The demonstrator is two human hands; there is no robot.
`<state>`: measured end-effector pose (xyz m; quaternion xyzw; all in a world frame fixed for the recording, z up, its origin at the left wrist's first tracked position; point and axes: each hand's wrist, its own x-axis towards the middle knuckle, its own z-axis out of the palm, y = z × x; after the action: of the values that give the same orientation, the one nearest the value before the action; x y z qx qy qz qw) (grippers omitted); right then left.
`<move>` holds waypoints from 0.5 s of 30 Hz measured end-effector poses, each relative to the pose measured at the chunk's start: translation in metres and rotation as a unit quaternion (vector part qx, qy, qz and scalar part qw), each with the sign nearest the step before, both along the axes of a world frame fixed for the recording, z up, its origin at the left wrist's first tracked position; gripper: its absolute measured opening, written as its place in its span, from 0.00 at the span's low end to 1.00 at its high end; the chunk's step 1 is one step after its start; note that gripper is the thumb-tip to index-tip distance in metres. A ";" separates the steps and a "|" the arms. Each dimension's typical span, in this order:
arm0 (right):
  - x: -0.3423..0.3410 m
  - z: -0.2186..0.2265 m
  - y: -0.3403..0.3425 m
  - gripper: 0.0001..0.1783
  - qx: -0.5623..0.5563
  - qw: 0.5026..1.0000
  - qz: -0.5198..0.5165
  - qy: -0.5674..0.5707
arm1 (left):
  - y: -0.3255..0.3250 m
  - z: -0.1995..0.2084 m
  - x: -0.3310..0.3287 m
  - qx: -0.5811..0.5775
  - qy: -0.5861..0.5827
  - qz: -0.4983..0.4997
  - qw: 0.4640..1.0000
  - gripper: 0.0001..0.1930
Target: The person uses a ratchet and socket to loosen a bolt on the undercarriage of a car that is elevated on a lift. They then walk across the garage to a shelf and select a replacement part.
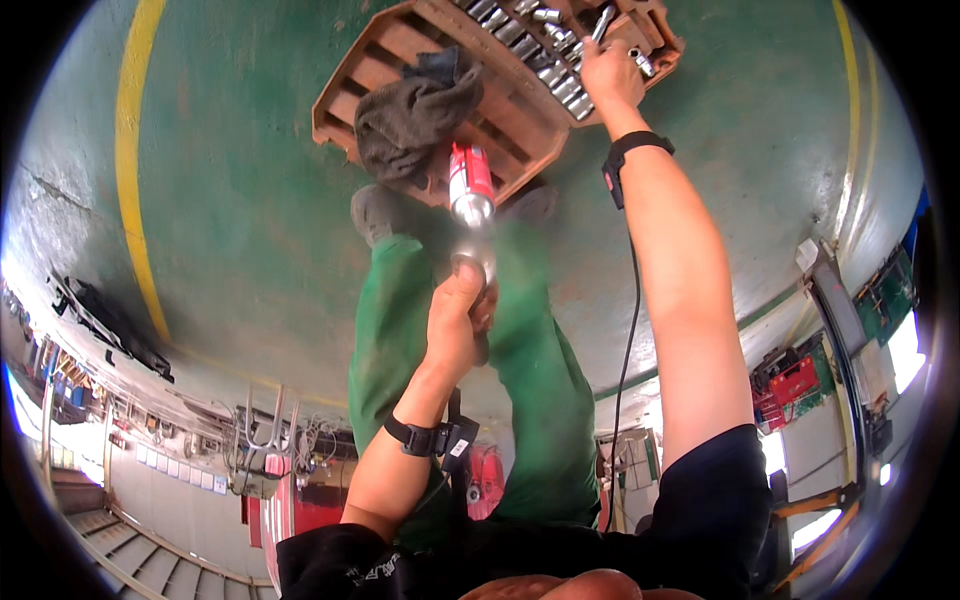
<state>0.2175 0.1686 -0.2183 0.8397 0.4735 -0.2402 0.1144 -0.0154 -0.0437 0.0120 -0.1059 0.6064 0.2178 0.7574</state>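
Left hand (462,312) is clamped on a blurred silvery metal part (484,262); chrome cylindrical sockets (566,88) beside the right hand (612,78), its grip unclear, could be dislodged if brushed

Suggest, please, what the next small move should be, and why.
Probably the right hand should lift the silver tool from the socket case: its fingers are at that tool, while the left hand is occupied with a shiny metal part.
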 end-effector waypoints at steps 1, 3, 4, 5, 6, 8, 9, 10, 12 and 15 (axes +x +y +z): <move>-0.007 0.007 0.006 0.30 -0.021 1.000 0.002 -0.003 | 0.001 0.000 0.001 0.004 0.002 0.001 1.000 0.34; -0.010 0.008 0.016 0.33 -0.066 0.998 -0.016 -0.004 | 0.010 0.002 0.007 0.007 -0.006 0.001 1.000 0.35; -0.006 0.001 0.019 0.32 -0.060 0.998 -0.021 0.017 | 0.012 0.004 0.008 0.006 -0.009 0.000 1.000 0.35; 0.002 -0.004 0.026 0.32 -0.054 0.998 -0.027 0.036 | 0.011 -0.003 0.007 0.025 -0.038 -0.021 0.999 0.38; 0.016 -0.011 0.027 0.31 -0.053 0.997 -0.032 0.054 | 0.013 -0.004 0.007 0.033 -0.056 -0.021 0.998 0.39; 0.040 -0.006 0.019 0.31 -0.014 0.987 -0.032 0.155 | 0.022 -0.001 0.009 0.049 -0.096 -0.022 0.994 0.40; 0.048 -0.006 0.000 0.30 0.014 0.976 -0.037 0.215 | 0.025 0.002 0.010 0.048 -0.116 0.004 0.992 0.41; 0.057 -0.001 -0.013 0.29 0.045 0.961 -0.040 0.271 | 0.026 0.006 0.008 0.038 -0.121 0.018 0.992 0.41; 0.026 0.091 -0.048 0.23 0.027 0.893 -0.091 0.439 | 0.017 0.022 -0.003 0.023 -0.101 0.027 0.994 0.43; 0.015 0.264 -0.101 0.16 -0.054 0.834 -0.121 0.535 | 0.009 0.083 -0.011 -0.017 -0.195 0.031 0.980 0.43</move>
<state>0.2326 0.0677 0.0458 0.6230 0.3415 -0.6894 -0.1415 -0.0261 -0.0350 0.0951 -0.1785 0.4471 0.2061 0.8519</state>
